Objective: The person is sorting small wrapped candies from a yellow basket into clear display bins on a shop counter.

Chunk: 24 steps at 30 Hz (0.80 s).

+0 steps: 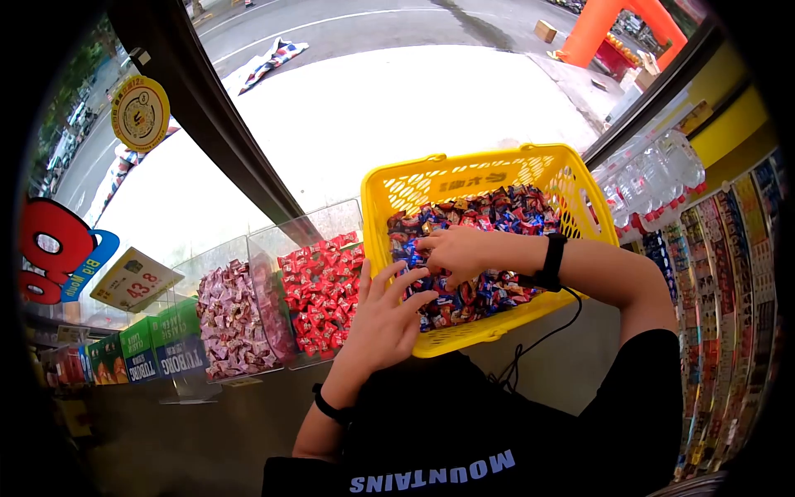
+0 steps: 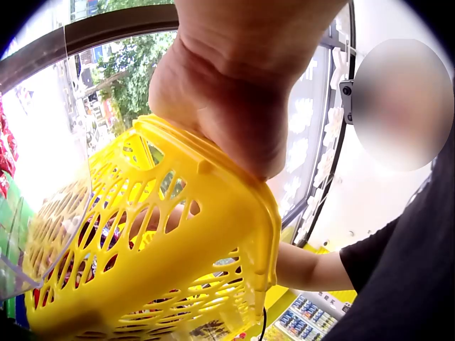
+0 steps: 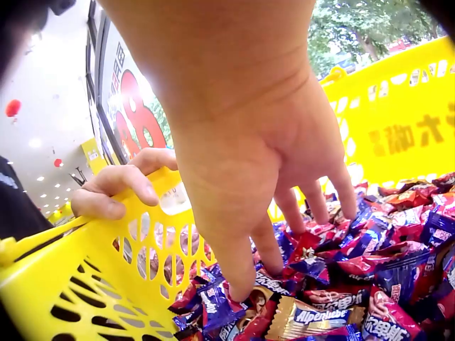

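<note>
A yellow plastic basket (image 1: 474, 338) holds a heap of wrapped candies (image 1: 497, 217) in blue, red and gold. My left hand (image 1: 389, 319) grips the basket's left rim, its fingers bent over the edge and the palm on the outer side. In the left wrist view the heel of this hand (image 2: 227, 128) lies at the rim, with its fingers hidden. Inside the basket my right hand (image 1: 464, 253) reaches down, spread fingers touching the candies. Seen from the right wrist, the fingertips of the right hand (image 3: 242, 163) sit among the wrappers, near a gold Alpenliebe candy (image 3: 313, 318).
Left of the basket stand clear bins of red candies (image 1: 319, 290) and pink candies (image 1: 236, 319), with green Tuborg boxes (image 1: 178, 335) beyond. Bottled water (image 1: 654, 178) and stocked shelves (image 1: 729, 306) are to the right. A dark cable (image 1: 538, 344) hangs from the right wrist.
</note>
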Tool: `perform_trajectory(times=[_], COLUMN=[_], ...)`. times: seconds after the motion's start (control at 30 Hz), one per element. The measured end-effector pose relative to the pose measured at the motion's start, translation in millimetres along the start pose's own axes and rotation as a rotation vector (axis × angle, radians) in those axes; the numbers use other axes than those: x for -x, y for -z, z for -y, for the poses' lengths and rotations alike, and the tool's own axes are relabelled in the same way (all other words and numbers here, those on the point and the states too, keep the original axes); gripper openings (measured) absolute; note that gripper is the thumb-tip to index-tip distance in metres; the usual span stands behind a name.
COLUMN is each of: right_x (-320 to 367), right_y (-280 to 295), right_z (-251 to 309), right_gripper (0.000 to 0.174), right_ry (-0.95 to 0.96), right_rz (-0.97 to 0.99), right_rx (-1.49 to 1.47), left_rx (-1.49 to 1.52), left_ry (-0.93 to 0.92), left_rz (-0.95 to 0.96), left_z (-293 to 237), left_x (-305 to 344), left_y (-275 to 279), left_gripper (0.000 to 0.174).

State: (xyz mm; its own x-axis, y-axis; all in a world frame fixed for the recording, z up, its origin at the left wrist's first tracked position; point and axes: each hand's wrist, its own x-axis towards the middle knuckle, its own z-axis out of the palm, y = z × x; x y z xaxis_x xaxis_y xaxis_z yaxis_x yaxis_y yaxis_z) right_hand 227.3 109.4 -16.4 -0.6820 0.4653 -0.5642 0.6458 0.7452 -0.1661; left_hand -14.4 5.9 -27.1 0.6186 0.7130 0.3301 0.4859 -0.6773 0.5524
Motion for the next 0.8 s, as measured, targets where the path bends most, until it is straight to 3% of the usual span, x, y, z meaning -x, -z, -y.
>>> perform_trajectory(times=[0.27,0.37,0.47,0.67,0.8], right_x=[-8,-14,-19,7,38], right_y=[-18,-38,-41,24,65], right_z=[-25,-30,-28,-11,15], right_gripper=[0.029,0.020,0.016,0.013,0.018], right_ry=[-0.041,-0.003,0.033,-0.043,-0.030], right_rz=[-0.102,-0.309,-0.348,-0.268,-0.363], right_rx=[0.118,0.144,0.254,-0.005,-0.007], left_rx=[0.017,0.006,0.000,-0.007,0.003], left_ry=[0.009,-0.008,-0.008,-0.013,-0.006], left_rz=[-0.011,-0.022,-0.019,-0.022,-0.062], left_z=[-1,-1,-1,-2,-4], left_x=[3,2,2,2,1], left_y=[-2,-1,-1,0,-1], left_gripper=[0.043,0.040,0.040,0.040,0.041])
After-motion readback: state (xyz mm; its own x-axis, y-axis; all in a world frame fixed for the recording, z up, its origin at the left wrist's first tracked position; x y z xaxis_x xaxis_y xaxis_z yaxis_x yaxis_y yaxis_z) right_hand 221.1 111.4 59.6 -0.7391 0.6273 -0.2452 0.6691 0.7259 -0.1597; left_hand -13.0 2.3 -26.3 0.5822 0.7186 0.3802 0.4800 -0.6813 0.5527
